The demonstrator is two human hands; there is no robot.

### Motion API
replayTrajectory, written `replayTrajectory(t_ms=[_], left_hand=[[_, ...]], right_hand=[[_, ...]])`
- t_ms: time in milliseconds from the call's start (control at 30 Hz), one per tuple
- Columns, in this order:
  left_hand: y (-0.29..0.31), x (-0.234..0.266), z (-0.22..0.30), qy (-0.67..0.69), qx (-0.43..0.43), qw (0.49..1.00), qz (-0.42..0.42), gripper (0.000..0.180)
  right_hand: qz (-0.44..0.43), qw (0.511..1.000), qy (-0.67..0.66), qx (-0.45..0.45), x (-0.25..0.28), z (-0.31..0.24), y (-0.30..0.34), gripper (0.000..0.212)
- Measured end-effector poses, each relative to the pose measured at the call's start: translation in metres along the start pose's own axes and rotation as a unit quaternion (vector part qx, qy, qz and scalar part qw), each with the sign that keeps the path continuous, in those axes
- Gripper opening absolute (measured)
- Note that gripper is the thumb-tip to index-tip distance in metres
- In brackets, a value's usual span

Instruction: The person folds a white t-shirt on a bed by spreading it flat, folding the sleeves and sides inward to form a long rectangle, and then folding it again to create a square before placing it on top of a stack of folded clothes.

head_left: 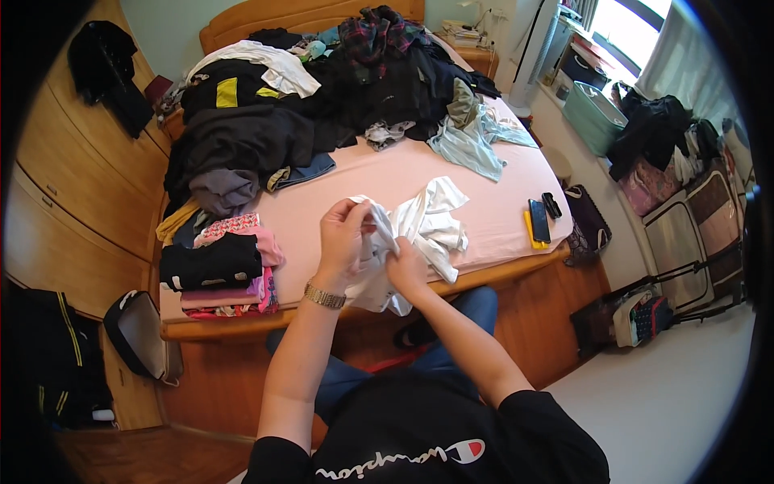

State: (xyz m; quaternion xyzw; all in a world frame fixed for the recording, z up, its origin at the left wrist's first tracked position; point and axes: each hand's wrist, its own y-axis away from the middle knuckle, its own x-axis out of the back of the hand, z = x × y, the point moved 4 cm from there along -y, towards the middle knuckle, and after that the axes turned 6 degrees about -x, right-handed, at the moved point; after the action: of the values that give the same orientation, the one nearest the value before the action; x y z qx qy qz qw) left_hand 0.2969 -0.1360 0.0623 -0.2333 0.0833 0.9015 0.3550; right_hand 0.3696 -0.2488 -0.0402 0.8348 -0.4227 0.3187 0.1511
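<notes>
A crumpled white garment [435, 222] hangs between my hands over the near edge of the bed, part of it spread on the pink sheet [347, 181]. My left hand [342, 239], with a metal-band watch on its wrist, pinches a bunched edge of it between thumb and fingers. Slightly lower and to the right, my right hand [405, 266] is closed on the same cloth, its fingertips partly hidden. The garment's exact kind cannot be made out. To the left lies a stack of folded clothes, a black garment [211, 262] on top.
A large heap of dark clothes [242, 137] covers the bed's far half, with a light blue garment [472, 145] at its right. A phone [538, 221] lies near the right edge. An open case [139, 332] stands on the floor at left; a folding cart [637, 310] is at right.
</notes>
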Motion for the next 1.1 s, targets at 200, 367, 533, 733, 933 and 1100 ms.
replayTrajectory(t_ms=[200, 367, 533, 733, 933, 1100], left_hand=[[-0.014, 0.046, 0.045, -0.353, -0.424, 0.833, 0.043, 0.008], [-0.017, 0.048, 0.037, -0.256, -0.131, 0.945, -0.157, 0.031], [-0.010, 0.024, 0.043, -0.479, -0.192, 0.840, -0.167, 0.034], [-0.048, 0.060, 0.072, -0.659, -0.216, 0.720, 0.031, 0.021], [-0.054, 0.128, 0.095, -0.676, 0.025, 0.734, 0.067, 0.024], [-0.045, 0.135, 0.081, -0.723, -0.072, 0.684, 0.068, 0.034]], right_hand=[[0.094, 0.935, -0.341, -0.009, 0.040, 0.032, -0.041, 0.012], [0.055, 0.971, -0.185, 0.144, 0.111, -0.043, -0.055, 0.015], [0.097, 0.958, 0.008, 0.270, 0.144, -0.089, -0.064, 0.018], [0.091, 0.892, 0.324, 0.301, 0.149, -0.032, -0.096, 0.022], [-0.065, 0.921, 0.382, -0.040, 0.183, 0.052, -0.127, 0.024], [-0.024, 0.991, 0.132, -0.031, 0.197, 0.024, -0.122, 0.014]])
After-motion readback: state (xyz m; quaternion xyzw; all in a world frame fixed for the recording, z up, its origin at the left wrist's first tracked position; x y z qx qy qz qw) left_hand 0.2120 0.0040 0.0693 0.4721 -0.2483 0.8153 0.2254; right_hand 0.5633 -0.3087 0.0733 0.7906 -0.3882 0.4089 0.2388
